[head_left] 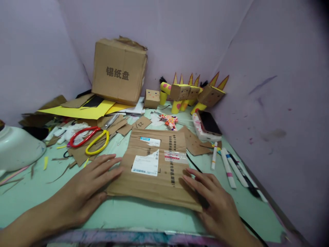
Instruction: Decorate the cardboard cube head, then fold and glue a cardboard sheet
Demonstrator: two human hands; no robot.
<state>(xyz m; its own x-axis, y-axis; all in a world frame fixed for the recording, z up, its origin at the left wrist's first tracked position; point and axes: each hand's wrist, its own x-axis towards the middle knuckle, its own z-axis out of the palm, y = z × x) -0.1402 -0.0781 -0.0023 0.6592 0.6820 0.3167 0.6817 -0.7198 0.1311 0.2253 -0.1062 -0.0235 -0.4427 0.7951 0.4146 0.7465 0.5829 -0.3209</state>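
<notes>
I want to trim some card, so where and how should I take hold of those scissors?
Best by the red handle and yellow handle of the scissors, probably with the left hand from the near side: the splayed loops face roughly toward the person, while the blades point away among cardboard scraps.

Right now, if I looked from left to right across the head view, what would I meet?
White glossy object → left hand → cardboard → right hand → grey smudge on the wall. I left out the scissors and phone, which share their stretch with the hands.
</notes>
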